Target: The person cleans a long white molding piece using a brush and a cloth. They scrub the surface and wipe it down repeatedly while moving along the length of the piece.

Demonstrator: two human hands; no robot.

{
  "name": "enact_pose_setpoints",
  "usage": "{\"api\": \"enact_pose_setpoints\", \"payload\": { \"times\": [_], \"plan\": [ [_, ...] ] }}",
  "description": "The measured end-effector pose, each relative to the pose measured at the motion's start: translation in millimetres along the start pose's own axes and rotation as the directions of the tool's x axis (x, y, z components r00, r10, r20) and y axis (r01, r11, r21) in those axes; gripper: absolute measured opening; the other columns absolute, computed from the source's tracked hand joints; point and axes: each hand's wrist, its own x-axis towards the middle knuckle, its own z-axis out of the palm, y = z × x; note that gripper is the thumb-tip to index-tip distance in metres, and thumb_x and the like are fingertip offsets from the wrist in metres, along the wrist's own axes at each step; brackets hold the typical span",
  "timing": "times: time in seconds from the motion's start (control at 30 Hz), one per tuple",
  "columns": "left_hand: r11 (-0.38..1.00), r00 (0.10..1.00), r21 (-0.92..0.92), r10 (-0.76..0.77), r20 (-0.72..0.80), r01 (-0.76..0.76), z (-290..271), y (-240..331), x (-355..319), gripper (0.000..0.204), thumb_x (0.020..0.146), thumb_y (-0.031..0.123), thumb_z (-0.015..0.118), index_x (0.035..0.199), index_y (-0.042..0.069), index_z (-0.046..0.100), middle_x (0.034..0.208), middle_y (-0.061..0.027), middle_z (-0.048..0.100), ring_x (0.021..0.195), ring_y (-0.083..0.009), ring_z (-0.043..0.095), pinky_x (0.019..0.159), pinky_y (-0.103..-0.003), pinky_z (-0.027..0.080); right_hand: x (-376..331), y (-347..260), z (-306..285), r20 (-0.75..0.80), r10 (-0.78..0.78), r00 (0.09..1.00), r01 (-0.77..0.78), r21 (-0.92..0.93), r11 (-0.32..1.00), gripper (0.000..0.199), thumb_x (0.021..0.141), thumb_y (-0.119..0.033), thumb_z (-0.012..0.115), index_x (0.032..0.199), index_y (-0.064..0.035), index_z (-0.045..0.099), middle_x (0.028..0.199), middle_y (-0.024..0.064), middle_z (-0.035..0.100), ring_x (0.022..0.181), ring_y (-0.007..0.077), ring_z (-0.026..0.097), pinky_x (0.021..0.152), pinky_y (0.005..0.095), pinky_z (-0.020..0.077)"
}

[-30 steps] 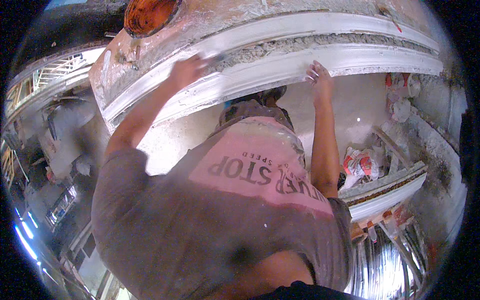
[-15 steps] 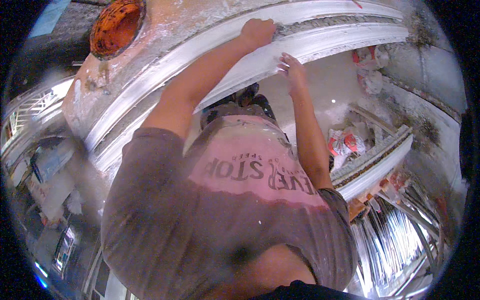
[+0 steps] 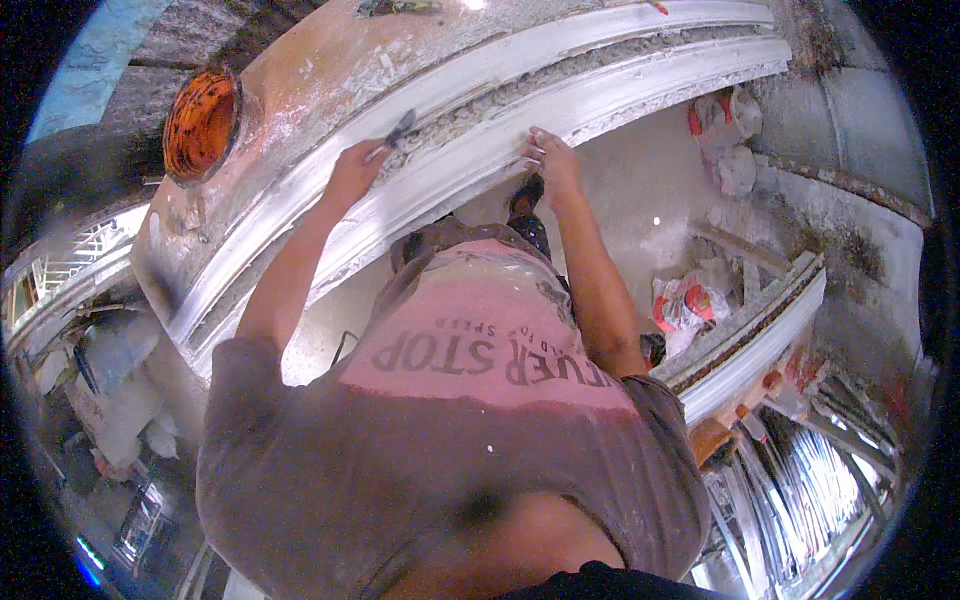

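A long white moulding [image 3: 480, 150] lies across the work table, with a rough grey channel [image 3: 490, 98] running along its length. My left hand [image 3: 354, 176] is closed on a small scraper [image 3: 401, 128], whose dark blade sticks out at the channel's edge; its handle is hidden by the fingers. Beside the moulding's near edge, my right hand [image 3: 556, 168] has its fingers apart and slightly bent, with nothing seen in them. Whether its fingertips touch the moulding I cannot tell.
An orange bucket [image 3: 200, 125] with dark stains stands at the table's [image 3: 290, 75] left side. Red-and-white bags [image 3: 690, 303] lie on the floor at right, near another white moulding piece [image 3: 755, 340]. A dark tool [image 3: 398, 7] rests at the table's far side.
My left hand has moved left and nearer along the moulding, and the scraper's blade now shows. My right hand has shifted slightly left and nearer. The view has shifted too.
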Motion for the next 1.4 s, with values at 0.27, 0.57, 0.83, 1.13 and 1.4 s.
{"api": "enact_pose_setpoints", "payload": {
  "times": [0.27,0.57,0.83,1.13,1.4],
  "plan": [
    [0.991,0.992,0.069,0.117,-0.039,-0.114,150.9,198.8,214.9,0.044,0.089,0.039,0.058,0.114,0.005,0.068,0.115,-0.0238,0.064,0.106,-0.0419,0.061,0.094,-0.047,0.048,77.7,-86.6,-59.1,0.072,-0.073,0.995,0.075,-0.032,0.997,0.033,0.095,-0.024,0.058,0.12,-0.0029,0.063,0.105,0.0087,0.067,0.081,0.0177,0.065,0.067,0.0285,0.0528],
    [0.996,0.997,0.081,-0.051,0.052,0.046,55.8,128.1,95.4,0.036,0.092,0.029,0.06,0.115,0.002,0.066,0.108,-0.0218,0.067,0.1,-0.0389,0.065,0.09,-0.042,0.049,103.6,-112.2,-171.1,-0.011,-0.039,0.999,0.04,0.089,0.995,0.035,0.096,-0.026,0.056,0.123,-0.0041,0.061,0.103,0.0043,0.064,0.084,0.0143,0.06,0.071,0.0275,0.0506],
    [0.99,0.998,0.13,0.053,-0.013,-0.051,130.3,158.7,167.0,0.043,0.092,0.038,0.059,0.114,0.002,0.067,0.113,-0.0227,0.066,0.108,-0.0386,0.062,0.096,-0.043,0.047,117.4,-119.5,-174.2,0.081,0.032,0.996,-0.037,0.061,0.997,0.037,0.097,-0.027,0.054,0.126,-0.0048,0.058,0.106,0.0042,0.062,0.087,0.015,0.059,0.073,0.0293,0.0508],
    [0.942,0.912,0.017,0.329,-0.245,-0.335,183.3,305.7,193.0,0.043,0.091,0.034,0.061,0.125,0.008,0.058,0.125,-0.0185,0.057,0.122,-0.0399,0.049,0.104,-0.049,0.039,162.1,-142.8,-84.6,0.334,-0.163,0.928,0.211,-0.111,0.971,0.048,0.094,-0.029,0.05,0.139,-0.0112,0.044,0.108,0.0176,0.06,0.1,0.0299,0.061,0.09,0.0404,0.0504],
    [0.977,0.692,-0.036,-0.173,-0.7,0.208,136.8,107.7,-8.5,0.037,0.083,0.016,0.071,0.119,0.013,0.062,0.12,-0.0121,0.06,0.119,-0.0306,0.05,0.104,-0.043,0.035,218.0,-209.4,-116.9,0.888,0.021,0.46,0.845,-0.43,-0.318,0.044,0.086,-0.02,0.063,0.13,-0.0231,0.057,0.122,0.0127,0.061,0.108,0.037,0.059,0.091,0.0461,0.0488]
  ]
}}
